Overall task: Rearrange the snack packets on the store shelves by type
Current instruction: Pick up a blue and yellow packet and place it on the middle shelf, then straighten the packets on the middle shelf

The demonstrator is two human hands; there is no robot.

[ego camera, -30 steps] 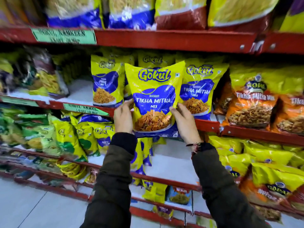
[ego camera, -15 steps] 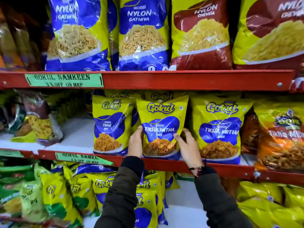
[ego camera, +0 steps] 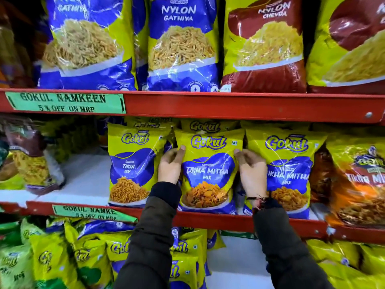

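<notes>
A yellow and blue Tikha Mitha Mix packet (ego camera: 208, 163) stands upright on the middle red shelf (ego camera: 218, 221). My left hand (ego camera: 169, 165) pinches its left edge and my right hand (ego camera: 251, 170) grips its right edge. A Tikhi Sev packet (ego camera: 133, 163) stands just to its left. Another Tikha Mitha Mix packet (ego camera: 291, 170) stands just to its right. More packets of the same brand sit behind this row, mostly hidden.
Large Nylon Gathiya bags (ego camera: 179, 42) and Nylon Chevda bags (ego camera: 264, 44) fill the top shelf. Orange Tikha Mitha packets (ego camera: 358, 180) stand at the right. A brown packet (ego camera: 31, 159) lies at the left beside bare white shelf (ego camera: 85, 176). Yellow packets (ego camera: 93, 253) crowd the shelf below.
The packet went from held out in front of the shelf to standing in the row on the middle shelf. Both hands slid up its sides. The view tilted upward.
</notes>
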